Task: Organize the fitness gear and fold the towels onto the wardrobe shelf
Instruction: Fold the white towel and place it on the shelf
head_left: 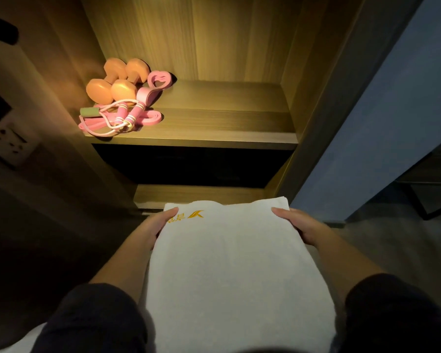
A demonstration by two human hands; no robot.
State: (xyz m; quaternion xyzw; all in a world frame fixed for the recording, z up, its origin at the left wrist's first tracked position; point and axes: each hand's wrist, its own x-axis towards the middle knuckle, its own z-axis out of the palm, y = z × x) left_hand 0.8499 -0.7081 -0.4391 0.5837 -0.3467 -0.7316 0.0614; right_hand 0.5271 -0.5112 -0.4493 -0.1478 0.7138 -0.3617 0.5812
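Dumbbells (115, 82) & jump rope (117, 115) sit at left end of shelf (214, 123), done; L hand (158, 225) + R hand (299, 226) grip folded towel (234, 263) by its sides, not yet shelved.

shelf (227, 118): your dumbbells (117, 81) sit back-left | jump rope (122, 115) lies just before them | towel (234, 263): below the shelf, nearer you, between your left hand (155, 225) and right hand (301, 225)

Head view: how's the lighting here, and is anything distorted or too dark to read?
In the head view, warm light falls on the wardrobe shelf and orange dumbbells, slightly soft; the white towel is evenly lit; the wall socket at left sits in deep shadow; wide-angle bending tilts the wardrobe side panel.
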